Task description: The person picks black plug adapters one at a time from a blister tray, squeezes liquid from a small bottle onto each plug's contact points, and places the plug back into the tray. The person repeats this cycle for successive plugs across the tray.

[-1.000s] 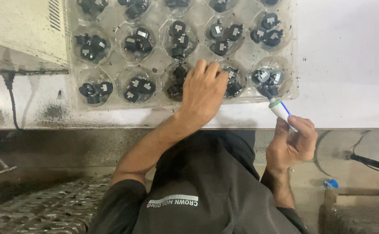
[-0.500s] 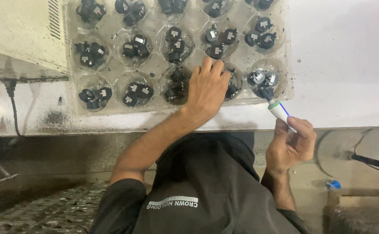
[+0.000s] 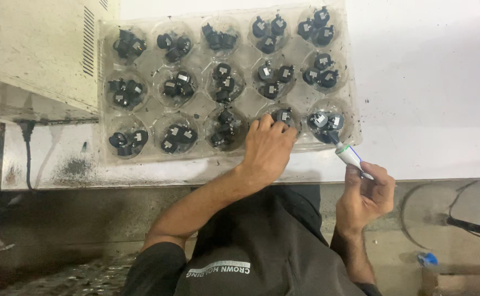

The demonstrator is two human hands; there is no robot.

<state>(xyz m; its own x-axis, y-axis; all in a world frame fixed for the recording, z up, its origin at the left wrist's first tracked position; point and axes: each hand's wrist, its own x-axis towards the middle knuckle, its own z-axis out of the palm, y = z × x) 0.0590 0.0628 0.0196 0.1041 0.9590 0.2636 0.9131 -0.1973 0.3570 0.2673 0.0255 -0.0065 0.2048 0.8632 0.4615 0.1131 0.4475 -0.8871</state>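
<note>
A clear plastic tray (image 3: 198, 102) lies on the white table, with several round wells holding small black parts (image 3: 223, 77). My left hand (image 3: 267, 147) rests on the tray's near row, fingertips on the black parts in the second well from the right. My right hand (image 3: 364, 195) holds a small white tube (image 3: 349, 155) with a blue line. The tube's dark tip points into the near right well (image 3: 326, 121) and touches the parts there.
A beige metal box with vent slots (image 3: 37, 49) stands at the far left, overlapping the tray's left edge. A black cable (image 3: 27, 156) hangs below it. The white table (image 3: 432, 82) extends right. A blue cap (image 3: 427, 259) and a cable (image 3: 470, 226) lie on the floor.
The tube tip has gone from just below the tray's edge up into the near right well. My left hand stays on the near row. The view has shifted, so the tray sits lower.
</note>
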